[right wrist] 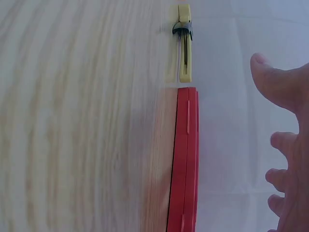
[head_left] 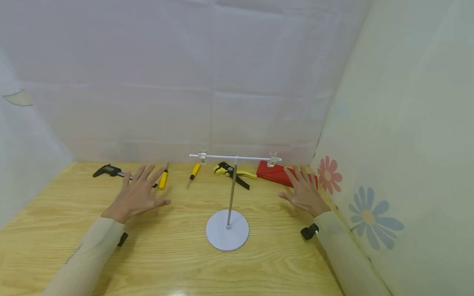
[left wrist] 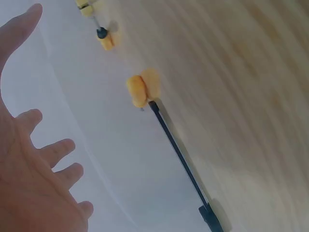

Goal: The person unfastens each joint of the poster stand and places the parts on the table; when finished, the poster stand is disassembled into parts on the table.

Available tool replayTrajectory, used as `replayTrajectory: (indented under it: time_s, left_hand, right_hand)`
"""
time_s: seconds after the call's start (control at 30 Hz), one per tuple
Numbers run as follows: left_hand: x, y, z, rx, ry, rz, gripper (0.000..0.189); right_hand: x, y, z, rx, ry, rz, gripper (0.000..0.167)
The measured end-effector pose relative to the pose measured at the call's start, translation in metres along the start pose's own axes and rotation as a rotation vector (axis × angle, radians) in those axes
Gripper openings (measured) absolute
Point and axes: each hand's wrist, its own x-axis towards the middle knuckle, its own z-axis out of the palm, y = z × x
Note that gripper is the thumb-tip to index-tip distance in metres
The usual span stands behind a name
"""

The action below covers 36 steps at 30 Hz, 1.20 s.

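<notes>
My left hand [head_left: 137, 195] hovers with spread fingers over the left of the table, holding nothing. Closest to it are a black digital caliper [head_left: 108, 169] and a yellow-handled screwdriver [head_left: 163, 179]; in the left wrist view the caliper [left wrist: 179, 154] lies along the wood. My right hand [head_left: 305, 194], fingers also spread and holding nothing, is above the table near a red case [head_left: 274, 173], which it partly covers in the head view. The red case [right wrist: 186, 159] lies flat in the right wrist view, apart from the fingers. Yellow-and-black wire strippers [head_left: 234, 173] lie left of the case.
Between the hands stands a white stand with a round base [head_left: 227, 236], a thin pole and a crossbar [head_left: 237, 158] bearing two clear clips. A second yellow screwdriver [head_left: 195, 170] lies behind it. A white sheet hangs at the back; a flowered wall [head_left: 407, 164] rises at right.
</notes>
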Motion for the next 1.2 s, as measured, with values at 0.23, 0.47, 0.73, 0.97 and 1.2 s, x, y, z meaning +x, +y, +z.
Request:
replayTrajectory:
  time_s: [0.23, 0.47, 0.73, 0.97, 1.2]
  left_hand:
    - [0.001, 0.011, -0.011, -0.095, -0.009, 0.015, 0.116]
    - [0.002, 0.018, -0.016, -0.157, -0.028, 0.026, 0.118]
    - [0.017, 0.036, -0.038, -0.255, -0.028, 0.027, 0.12]
    - [0.025, 0.064, -0.07, -0.356, -0.138, 0.013, 0.126]
    - [0.034, 0.09, -0.097, -0.453, -0.138, 0.036, 0.121]
  right_hand:
    - [0.004, -0.006, -0.004, 0.086, 0.016, -0.02, 0.102]
    - [0.007, -0.015, -0.01, 0.199, 0.036, -0.056, 0.103]
    - [0.01, -0.035, -0.023, 0.427, 0.043, -0.024, 0.101]
    - [0.008, -0.06, -0.043, 0.586, 0.048, -0.061, 0.088]
    - [0.008, -0.075, -0.062, 0.936, -0.005, -0.128, 0.072]
